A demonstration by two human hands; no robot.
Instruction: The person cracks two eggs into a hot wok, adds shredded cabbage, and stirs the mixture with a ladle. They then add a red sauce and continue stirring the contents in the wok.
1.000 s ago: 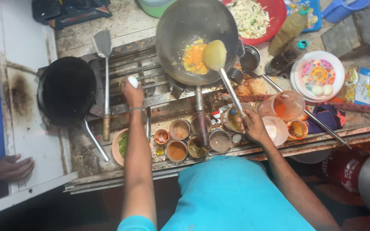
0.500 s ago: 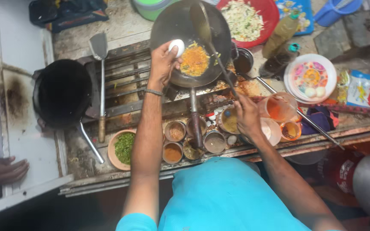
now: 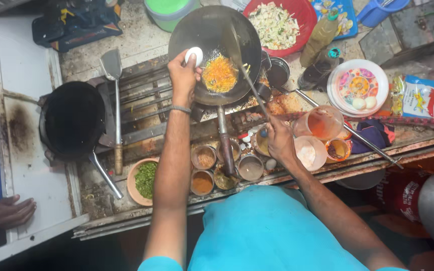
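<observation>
**Egg held at wok rim, ladle in the pan: spill and shell risks**

Head view (only view):

- Left hand (image 3: 183,75) has its fingers clamped on a white oval egg (image 3: 194,54), held right at the near-left rim of the round dark steel wok (image 3: 187,30). Egg sits just beside the orange shredded vegetable mix (image 3: 220,74) in the wok's middle.
- Right hand (image 3: 280,140) has fingers wrapped tight round the end of a long-handled metal ladle (image 3: 233,40); its bowl lies inside the wok, past the mix.
- Wok's long handle (image 3: 224,145) points back over a cluster of small round spice tins (image 3: 204,169), next to a shallow clay-coloured dish of chopped greens (image 3: 145,178).
- A second black pan (image 3: 74,118) and a flat steel spatula (image 3: 111,90) sit to the left, well apart.
- Another person's hand (image 3: 11,211) rests on the white counter edge, far left.

Risks, as I judge them:

- Egg cracked on the rim: shell bits may drop into the mix, or white may run down the outside onto the burner grate.
- Left knuckles are near hot metal; burn risk.
- Nobody holds the wok handle. A hard ladle push could rock the wok.
- Right forearm crosses open tubs; a knock tips the translucent plastic cup of red sauce (image 3: 322,123).
</observation>
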